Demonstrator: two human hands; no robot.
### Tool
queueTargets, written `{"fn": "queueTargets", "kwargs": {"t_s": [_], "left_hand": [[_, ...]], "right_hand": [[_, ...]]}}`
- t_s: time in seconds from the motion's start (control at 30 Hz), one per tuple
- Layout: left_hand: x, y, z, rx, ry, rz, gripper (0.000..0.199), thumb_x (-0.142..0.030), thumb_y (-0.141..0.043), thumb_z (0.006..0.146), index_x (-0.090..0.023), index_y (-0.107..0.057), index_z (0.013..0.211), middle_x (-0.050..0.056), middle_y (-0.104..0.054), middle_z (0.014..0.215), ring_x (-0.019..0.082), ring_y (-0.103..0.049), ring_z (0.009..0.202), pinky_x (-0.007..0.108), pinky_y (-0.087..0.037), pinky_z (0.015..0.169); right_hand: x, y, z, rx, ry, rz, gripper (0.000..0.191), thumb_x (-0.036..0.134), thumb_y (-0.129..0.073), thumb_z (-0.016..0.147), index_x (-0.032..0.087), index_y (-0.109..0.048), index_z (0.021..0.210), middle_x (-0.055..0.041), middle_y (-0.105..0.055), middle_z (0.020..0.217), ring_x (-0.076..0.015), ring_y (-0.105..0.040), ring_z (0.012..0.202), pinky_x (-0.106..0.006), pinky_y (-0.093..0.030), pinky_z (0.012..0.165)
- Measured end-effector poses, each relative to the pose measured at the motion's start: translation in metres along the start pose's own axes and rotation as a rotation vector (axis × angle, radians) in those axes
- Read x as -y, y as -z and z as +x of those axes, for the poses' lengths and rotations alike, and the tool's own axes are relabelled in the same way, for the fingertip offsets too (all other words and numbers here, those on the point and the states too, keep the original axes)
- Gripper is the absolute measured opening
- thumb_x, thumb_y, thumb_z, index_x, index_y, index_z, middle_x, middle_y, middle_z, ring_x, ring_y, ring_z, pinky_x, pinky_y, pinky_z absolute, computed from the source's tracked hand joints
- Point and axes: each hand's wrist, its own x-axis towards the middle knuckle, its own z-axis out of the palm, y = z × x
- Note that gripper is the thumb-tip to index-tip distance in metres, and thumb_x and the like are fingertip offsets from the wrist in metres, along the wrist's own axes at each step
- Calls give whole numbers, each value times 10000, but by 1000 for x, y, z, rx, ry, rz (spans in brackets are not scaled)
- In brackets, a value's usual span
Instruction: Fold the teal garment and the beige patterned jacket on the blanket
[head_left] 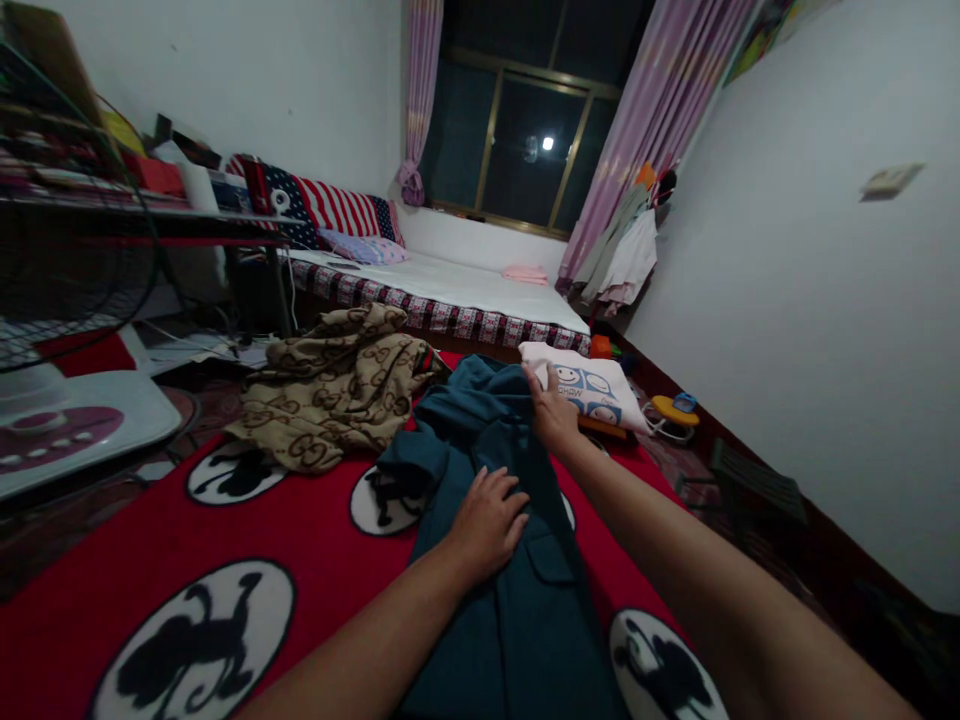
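Jacket (517,600), dark teal, lies spread lengthwise on the red blanket (97,570) with black-and-white round prints, running from the bottom edge up toward the bed. Left hand (487,520) rests flat on the jacket's middle, palm down, fingers loosely spread, gripping nothing, just above a flap pocket. Right hand (553,408) reaches to the jacket's far end, thumb up, fingers curled on the cloth edge there; whether it pinches the fabric is hard to tell. Just beyond the jacket's far end, beside the right hand, sits a folded white shirt (592,385) with smiley faces. Left of the jacket, a crumpled tan patterned garment (337,385) lies on the blanket, touching the jacket's upper part. Well behind the jacket: bed (457,285) with white sheet, striped pillow (330,205), dark window (525,140), pink curtains (660,110). Far left of the jacket, a fan (67,400).
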Motion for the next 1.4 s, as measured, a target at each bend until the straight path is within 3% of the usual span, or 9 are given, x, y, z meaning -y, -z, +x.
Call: {"fn": "queueTargets", "kwargs": {"t_s": [0.17, 0.33, 0.5, 0.67, 0.8, 0.9, 1.1, 1.3, 1.4], "left_hand": [[-4, 4, 0, -87, 87, -43, 296, -226, -627, 804, -224, -671, 1096, 129, -474, 1392, 340, -307, 1374, 634, -178, 1113], [-3, 6, 5, -280, 138, -200, 393, -136, -641, 759, -208, -652, 1145, 128, -245, 1531, 326, -293, 1379, 506, -350, 1082], [10, 8, 13, -246, 307, -482, 349, -42, -609, 747, -209, -696, 1042, 59, -681, 1080, 182, -648, 950, 344, -516, 905], [18, 12, 15, -258, 375, -442, 260, -42, -593, 767, -180, -723, 945, 39, -699, 916, 160, -656, 843, 300, -529, 814], [20, 11, 13, -240, 313, -395, 241, -60, -600, 771, -169, -723, 948, 48, -692, 915, 163, -649, 835, 307, -525, 830], [21, 9, 13, -235, 290, -396, 235, -77, -598, 776, -179, -722, 948, 45, -692, 920, 163, -645, 821, 308, -530, 816], [12, 8, 12, -206, 192, -439, 273, -73, -595, 770, -186, -711, 990, 36, -681, 917, 141, -617, 783, 249, -518, 706], [3, 4, 8, -45, 75, -452, 304, -81, -647, 736, -201, -715, 1007, 13, -672, 858, 103, -566, 655, 218, -468, 624], [1, 3, 5, -78, 102, -381, 245, -100, -652, 740, -188, -722, 958, 22, -665, 830, 117, -581, 680, 226, -474, 646]], "right_hand": [[2, 0, 52, 82, 32, 67, 405, 74, -581, 710, 225, -713, 1061, -114, -606, 1242, -264, -645, 978, -310, -476, 814], [1, 8, 105, -3, -221, 117, 315, 163, -541, 728, 75, -732, 963, -156, -709, 878, -262, -672, 846, -277, -491, 694], [2, -10, 112, -130, -408, 148, 399, 148, -475, 761, 24, -687, 1076, -216, -692, 974, -298, -661, 919, -333, -506, 767], [-2, -41, 78, -110, -330, 193, 469, 95, -507, 744, 119, -631, 1196, -161, -600, 1229, -244, -576, 1123, -291, -439, 951], [-9, -36, 25, -118, -165, 236, 653, 109, -562, 723, 175, -462, 1365, -140, -357, 1468, -242, -474, 1241, -318, -411, 991], [-14, -17, -32, -111, -30, 301, 481, 229, -558, 793, 170, -513, 1268, -134, -495, 1333, -239, -566, 1084, -348, -451, 909], [-25, -1, -129, 210, -131, 297, 349, 429, -620, 788, 189, -568, 1036, -53, -664, 878, -202, -620, 791, -278, -441, 661], [-32, -3, -147, 185, -205, 232, 149, 325, -565, 825, 208, -591, 914, -30, -669, 838, -192, -627, 790, -275, -438, 677], [-21, 12, -144, 133, -116, 65, 219, 243, -578, 804, 208, -614, 1017, -90, -645, 1072, -247, -605, 988, -333, -460, 789]]}}
